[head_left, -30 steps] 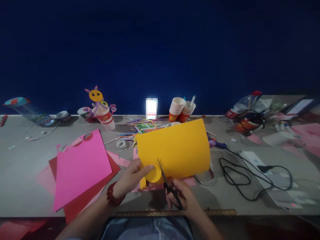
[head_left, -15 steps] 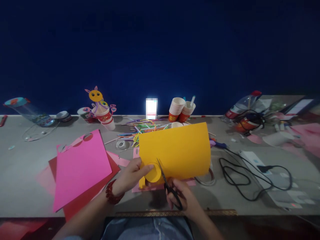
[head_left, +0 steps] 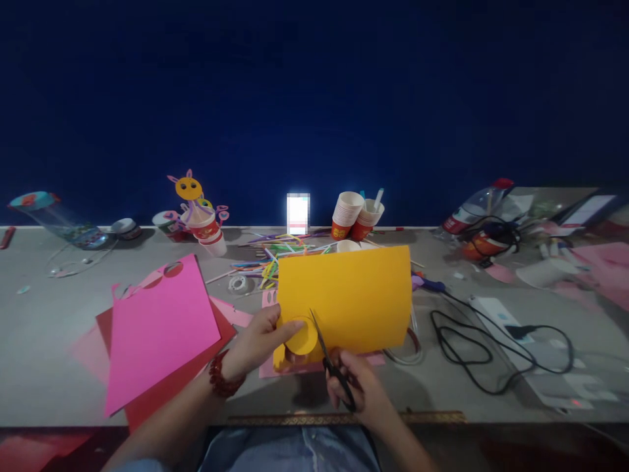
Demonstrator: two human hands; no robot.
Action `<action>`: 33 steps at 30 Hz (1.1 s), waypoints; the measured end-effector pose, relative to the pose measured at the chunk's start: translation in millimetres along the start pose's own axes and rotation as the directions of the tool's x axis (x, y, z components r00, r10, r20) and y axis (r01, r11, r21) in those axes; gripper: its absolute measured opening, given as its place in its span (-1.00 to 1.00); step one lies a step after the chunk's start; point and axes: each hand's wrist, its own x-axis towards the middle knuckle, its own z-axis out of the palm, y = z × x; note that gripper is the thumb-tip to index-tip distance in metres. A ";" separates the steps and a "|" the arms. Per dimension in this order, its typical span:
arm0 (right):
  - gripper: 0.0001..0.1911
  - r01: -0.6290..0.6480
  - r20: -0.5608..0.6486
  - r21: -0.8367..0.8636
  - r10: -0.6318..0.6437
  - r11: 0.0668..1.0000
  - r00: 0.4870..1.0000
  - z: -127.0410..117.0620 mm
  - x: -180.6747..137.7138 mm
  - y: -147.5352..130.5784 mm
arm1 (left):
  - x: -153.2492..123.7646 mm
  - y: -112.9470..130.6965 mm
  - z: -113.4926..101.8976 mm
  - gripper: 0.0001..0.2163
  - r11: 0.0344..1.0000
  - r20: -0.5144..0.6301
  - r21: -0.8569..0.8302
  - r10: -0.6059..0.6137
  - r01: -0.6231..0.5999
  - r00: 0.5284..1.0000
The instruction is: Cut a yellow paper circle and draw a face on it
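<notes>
A large yellow paper sheet is held up over the table in front of me. At its left edge my left hand pinches it, thumb resting on a partly cut round shape. My right hand grips black-handled scissors, whose blades lie along the right side of that circle. The fingers of my left hand behind the paper are hidden. Beneath the sheet, part of a pink paper shows on the table.
Pink and red sheets lie to the left. Behind are pipe cleaners, stacked paper cups, and a cup with a yellow paper figure. A black cable and power strip are on the right.
The yellow sheet has shifted and turned slightly, its top edge now a little lower. The scissors remain at the circle's right side, and both hands have barely moved.
</notes>
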 end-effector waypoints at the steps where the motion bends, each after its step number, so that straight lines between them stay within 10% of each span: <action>1: -0.54 0.017 -0.026 -0.003 -0.017 1.000 1.000 1.2 0.6 2.4 | -0.2 -0.4 4.0 -0.65 0.999 -0.064 -0.036 0.028 -0.030 0.998; 7: -0.50 0.028 -0.095 -0.043 -0.032 0.999 0.995 8.9 1.6 10.4 | -6.7 -11.8 30.6 -0.66 0.987 -0.301 -0.115 0.077 -0.116 0.950; 33: -0.49 0.006 -0.041 0.205 0.002 0.979 0.999 11.1 5.9 13.2 | -5.1 -8.4 19.2 -0.73 0.971 -0.202 0.203 0.167 -0.126 0.965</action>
